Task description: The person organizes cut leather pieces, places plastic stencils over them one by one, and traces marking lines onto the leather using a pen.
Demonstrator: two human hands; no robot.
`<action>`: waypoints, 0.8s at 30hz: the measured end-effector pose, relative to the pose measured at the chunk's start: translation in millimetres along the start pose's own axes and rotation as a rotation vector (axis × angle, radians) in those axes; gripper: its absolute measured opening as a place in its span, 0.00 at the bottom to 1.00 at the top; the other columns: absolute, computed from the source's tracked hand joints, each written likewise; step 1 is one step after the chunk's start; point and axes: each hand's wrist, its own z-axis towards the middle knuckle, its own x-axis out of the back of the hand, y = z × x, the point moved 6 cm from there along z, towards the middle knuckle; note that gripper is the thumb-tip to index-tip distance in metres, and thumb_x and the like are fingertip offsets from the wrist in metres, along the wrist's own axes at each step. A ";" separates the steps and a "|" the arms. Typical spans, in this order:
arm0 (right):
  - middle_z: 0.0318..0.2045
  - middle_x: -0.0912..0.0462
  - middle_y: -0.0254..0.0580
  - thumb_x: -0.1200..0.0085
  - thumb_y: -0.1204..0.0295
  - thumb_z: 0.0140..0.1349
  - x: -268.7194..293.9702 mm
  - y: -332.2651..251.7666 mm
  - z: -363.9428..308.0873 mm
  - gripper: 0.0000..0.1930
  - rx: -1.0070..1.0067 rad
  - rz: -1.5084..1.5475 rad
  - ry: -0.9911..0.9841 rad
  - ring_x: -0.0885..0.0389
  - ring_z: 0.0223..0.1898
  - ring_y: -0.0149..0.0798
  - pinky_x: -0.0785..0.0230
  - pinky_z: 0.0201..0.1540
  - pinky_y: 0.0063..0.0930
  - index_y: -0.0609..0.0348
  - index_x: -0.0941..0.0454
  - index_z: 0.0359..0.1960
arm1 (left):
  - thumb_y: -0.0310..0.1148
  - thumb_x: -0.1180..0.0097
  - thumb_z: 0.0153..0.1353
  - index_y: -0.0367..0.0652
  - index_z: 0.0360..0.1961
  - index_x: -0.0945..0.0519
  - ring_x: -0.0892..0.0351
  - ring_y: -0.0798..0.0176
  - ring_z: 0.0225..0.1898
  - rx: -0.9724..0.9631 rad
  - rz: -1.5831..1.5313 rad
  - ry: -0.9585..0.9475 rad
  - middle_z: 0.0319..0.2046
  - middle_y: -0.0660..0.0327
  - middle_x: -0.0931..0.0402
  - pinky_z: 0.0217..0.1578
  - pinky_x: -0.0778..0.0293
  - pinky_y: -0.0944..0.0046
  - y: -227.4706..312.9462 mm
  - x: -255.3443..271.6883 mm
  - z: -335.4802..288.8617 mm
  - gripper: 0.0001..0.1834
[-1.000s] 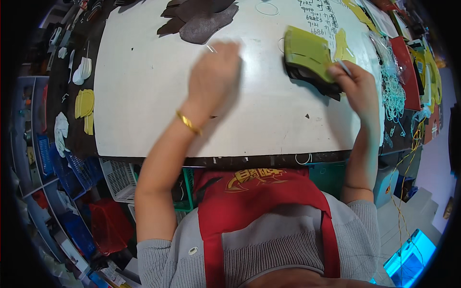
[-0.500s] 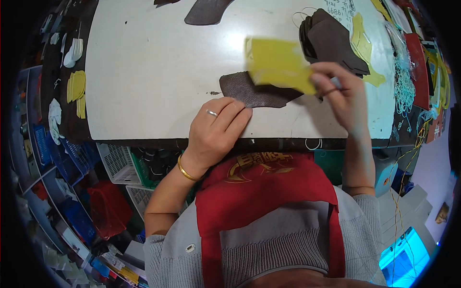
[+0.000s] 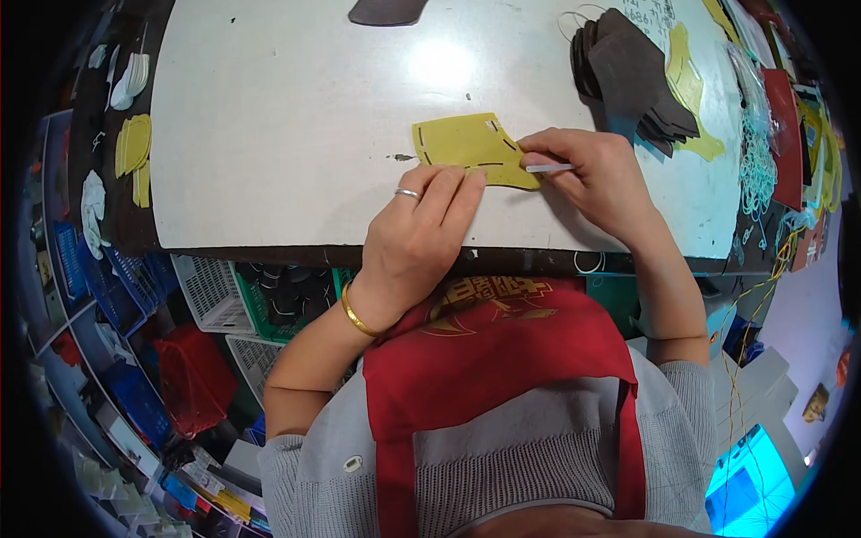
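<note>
A yellow pattern template [image 3: 462,142] with narrow slots lies flat on the white tabletop. It covers the dark brown leather piece, of which at most a thin dark edge shows beneath. My left hand [image 3: 417,229] rests its outstretched fingertips on the template's near edge; the thumb is hidden. My right hand [image 3: 601,179] is closed around a slim whitish pen [image 3: 549,168], with its fingers at the template's right end. To the right stands a stack of dark brown leather pieces [image 3: 628,76], with another yellow template [image 3: 684,76] partly behind it.
Another brown piece [image 3: 387,11] lies at the far edge of the white board [image 3: 269,134]. Yellow templates [image 3: 134,148] and white gloves [image 3: 93,206] sit along the left. Light blue cords [image 3: 758,157] hang at the right. Crates [image 3: 211,291] stand below the table's near edge.
My right hand has lowered the yellow template from the air onto the leather piece and now holds the pen at its right end. My left hand's fingers now lie on the template.
</note>
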 end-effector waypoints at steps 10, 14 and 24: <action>0.30 0.12 0.44 0.34 0.70 0.58 22.2 28.3 -11.7 0.11 -0.170 0.184 0.071 0.11 0.35 0.42 0.22 0.39 0.31 0.60 0.15 0.41 | 0.24 0.40 0.50 0.50 0.56 0.19 0.23 0.60 0.39 -0.073 0.205 -0.215 0.40 0.65 0.23 0.30 0.21 0.68 10.0 -5.1 14.2 0.28; 0.30 0.13 0.41 0.32 0.68 0.56 21.2 24.3 -19.4 0.13 -0.122 0.011 0.147 0.13 0.33 0.45 0.22 0.37 0.33 0.58 0.17 0.41 | 0.24 0.41 0.52 0.54 0.57 0.19 0.23 0.60 0.39 -0.129 0.213 -0.240 0.39 0.63 0.25 0.30 0.22 0.67 17.2 -9.7 15.3 0.28; 0.36 0.15 0.38 0.52 0.60 0.71 52.1 -42.2 10.1 0.14 0.474 -0.317 0.373 0.17 0.31 0.48 0.26 0.35 0.42 0.53 0.17 0.39 | 0.31 0.46 0.56 0.29 0.50 0.19 0.24 0.52 0.44 -0.184 0.290 -0.162 0.44 0.50 0.23 0.47 0.22 0.57 38.6 -27.3 11.3 0.22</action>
